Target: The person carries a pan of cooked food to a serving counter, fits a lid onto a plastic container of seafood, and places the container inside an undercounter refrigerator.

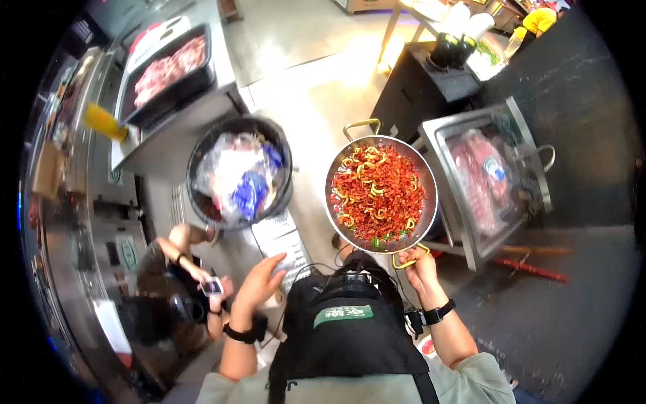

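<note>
My right hand (418, 271) grips the near gold handle (412, 258) of a round two-handled metal pan (435, 202). Inside the pan lies a heap of red crumbly food with yellowish curled pieces (377, 188) and a little green near its near edge. The far handle (361, 124) is free of any hand. To the left, my left hand (262, 279) is raised in the air with its fingers apart and nothing in it. A black bin (195, 195) filled with plastic bags is beyond that hand.
At right, an open steel drawer (464, 236) holds packaged meat (481, 175). A black tray (208, 74) of raw meat stands on the left counter. Someone with a phone (212, 287) sits low at left. Another person in yellow (538, 21) is far right.
</note>
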Tool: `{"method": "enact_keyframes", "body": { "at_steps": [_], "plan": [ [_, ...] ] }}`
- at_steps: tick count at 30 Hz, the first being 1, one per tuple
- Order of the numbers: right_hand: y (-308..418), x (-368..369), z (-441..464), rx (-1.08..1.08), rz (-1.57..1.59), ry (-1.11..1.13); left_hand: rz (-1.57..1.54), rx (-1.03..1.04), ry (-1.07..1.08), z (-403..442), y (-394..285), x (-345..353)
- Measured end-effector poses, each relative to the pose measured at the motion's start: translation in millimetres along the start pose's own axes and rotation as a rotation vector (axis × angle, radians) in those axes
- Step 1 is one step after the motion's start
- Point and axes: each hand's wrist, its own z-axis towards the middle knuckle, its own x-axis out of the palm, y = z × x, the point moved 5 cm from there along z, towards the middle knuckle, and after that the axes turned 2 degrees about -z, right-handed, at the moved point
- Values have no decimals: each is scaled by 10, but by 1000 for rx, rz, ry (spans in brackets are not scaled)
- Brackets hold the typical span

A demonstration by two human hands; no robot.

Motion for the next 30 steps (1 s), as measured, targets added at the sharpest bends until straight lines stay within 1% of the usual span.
{"method": "enact_keyframes", "body": {
  "at_steps": [1,3,4,6,7,8,9,10,11,13,14,15,17,18,19,21,22,23,24,25,26,27,28,29,30],
  "plan": [
    [68,315,-17,-29,8,-8,7,-25,18,125,-24,-249],
    [490,900,469,-51,3,23,-17,-46,0,622,104,-471],
    [656,1138,817,-56,5,70,-19,-46,-46,919,149,-636],
    [1028,1838,1366,-30,-5,83,-125,-166,-116,1240,99,-990],
    [998,2337,1574,-9,-12,99,-171,-245,-157,1202,159,-1364],
    [857,2808,1733,2,-32,144,-196,-318,-181,1108,426,-1639],
    [1042,3153,2073,6,-37,177,-236,-390,-199,1348,470,-1755],
    [1176,3391,2258,5,-21,180,-238,-342,-242,1495,461,-1897],
    [1349,3725,2545,-3,-3,185,-249,-340,-252,1808,525,-2031],
    [1700,4281,3152,-40,-20,225,-365,-352,-337,2400,681,-2300],
    [1833,4478,3369,-68,-12,244,-407,-320,-368,2749,785,-2402],
    [1977,4674,3383,-18,-19,184,-405,-398,-334,3040,710,-2515],
    [2420,5191,3716,-73,-28,165,-408,-365,-279,3920,828,-2712],
    [2611,5344,3914,-95,-21,162,-252,-230,-253,4406,661,-2937],
    [2863,5522,4104,-105,-22,159,-396,-408,-146,4847,542,-3121],
    [3259,5780,4484,-98,20,165,-385,-206,-189,5658,454,-3384],
    [2947,5552,3733,-111,14,156,-373,-196,-152,4924,379,-3440],
    [3166,5805,4129,-124,13,151,-356,-184,-118,5538,413,-3595],
    [3394,6172,4615,-100,27,146,-319,-217,-47,6323,382,-3856],
    [3520,6444,4957,-97,60,111,-319,-207,-17,6869,492,-3993],
    [3600,6586,5361,-126,69,148,-342,-181,-27,7373,641,-4078],
    [3759,6850,5608,-149,94,214,-340,-155,-59,7769,660,-4223],
    [3924,7062,5854,-94,89,29,-427,-319,-36,8090,875,-4267],
    [4017,7261,5898,-74,78,77,-300,-314,-26,8222,655,-4534],
    [4201,7548,6231,-57,111,21,-282,-243,-57,8707,624,-4736]
  ]
}}
